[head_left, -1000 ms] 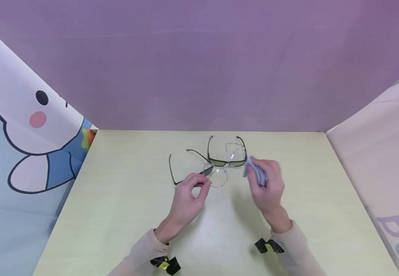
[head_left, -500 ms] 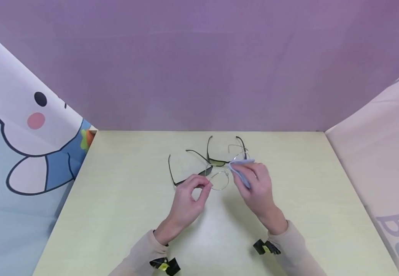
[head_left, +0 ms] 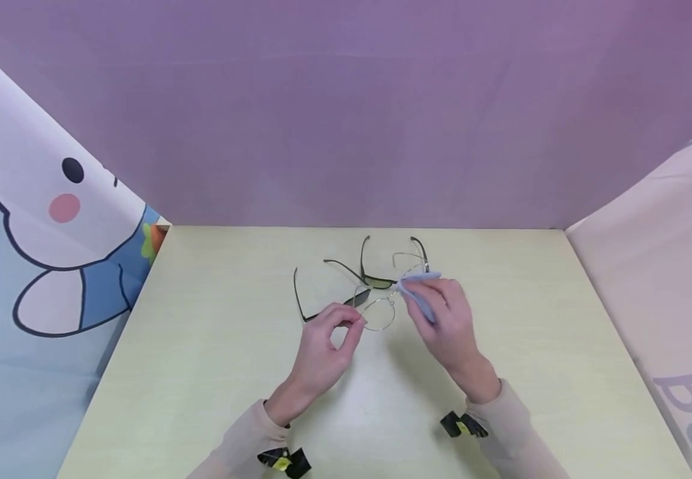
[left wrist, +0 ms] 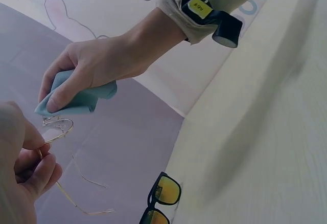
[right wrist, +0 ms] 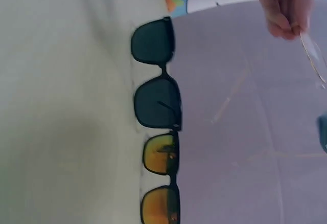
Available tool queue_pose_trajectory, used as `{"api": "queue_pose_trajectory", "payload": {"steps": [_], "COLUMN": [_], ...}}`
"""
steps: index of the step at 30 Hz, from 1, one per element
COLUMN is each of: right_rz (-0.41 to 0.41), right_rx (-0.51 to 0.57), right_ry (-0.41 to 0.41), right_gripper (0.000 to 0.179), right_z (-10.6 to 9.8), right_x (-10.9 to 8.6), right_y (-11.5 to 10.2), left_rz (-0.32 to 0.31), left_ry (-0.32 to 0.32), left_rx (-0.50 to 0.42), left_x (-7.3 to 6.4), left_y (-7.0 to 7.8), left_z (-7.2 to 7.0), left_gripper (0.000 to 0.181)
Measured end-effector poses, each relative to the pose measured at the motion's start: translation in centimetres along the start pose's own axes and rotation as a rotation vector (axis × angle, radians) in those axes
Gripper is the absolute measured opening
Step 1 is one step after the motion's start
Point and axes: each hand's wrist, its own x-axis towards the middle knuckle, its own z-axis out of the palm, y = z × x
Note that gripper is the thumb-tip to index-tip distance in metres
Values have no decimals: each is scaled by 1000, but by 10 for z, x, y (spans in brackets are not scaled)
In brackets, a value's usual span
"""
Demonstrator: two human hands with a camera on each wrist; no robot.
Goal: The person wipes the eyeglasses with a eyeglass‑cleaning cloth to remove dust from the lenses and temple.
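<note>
A pair of thin wire-rimmed glasses with round clear lenses is held above the table. My left hand pinches its left rim between thumb and fingertips. A folded light-blue cleaning cloth is gripped in my right hand, at the other lens, which is mostly hidden by it. In the left wrist view the cloth touches the glasses near the bridge, and the temples stick out away from the hands. The right wrist view shows the left hand on the rim, with the cloth only at the edge.
Beyond the hands, black sunglasses with dark lenses lie on the pale table. Yellow-lensed sunglasses sit beside them to the right, temples unfolded. A purple backdrop rises at the table's far edge.
My right hand has moved left with the cloth, from beside the glasses onto the right lens. Over the last half second it has hardly moved. The left hand keeps its pinch in nearly the same place.
</note>
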Motion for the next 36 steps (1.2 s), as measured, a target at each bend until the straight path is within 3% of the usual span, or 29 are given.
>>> {"api": "queue_pose_trajectory", "payload": {"steps": [5,12,18,20,26,28,33,36], "right_rz": [152,-23,152,157,-46,-21,161,120], "right_rx": [6,2,15,13,2,-5,-2,6], "right_ry": [71,-18,76,72,-20,-2,78,57], "right_gripper": [25,24,25,25,23,24,29,29], "right_z": [-4,0,-6,-7,-2,-3,-10,-9], "right_x": [4,0,6,5,-2,-1,4,2], "right_y": [6,-1,7,7,0,1,6,5], "left_rz": [-9,-5,0,4,2,2,-2,-1], "left_ry": [0,2,2,4,6,5,-2,-4], "left_rx": [4,6,8,5,1,-2,-9,-13], "left_x": [2,3,2,1,1,2,2,1], "left_y": [2,5,6,6,7,7,9,9], "left_z": [0,0,0,0,0,0,-1,-1], "left_gripper": [6,5,7,8,6,5,5,6]}}
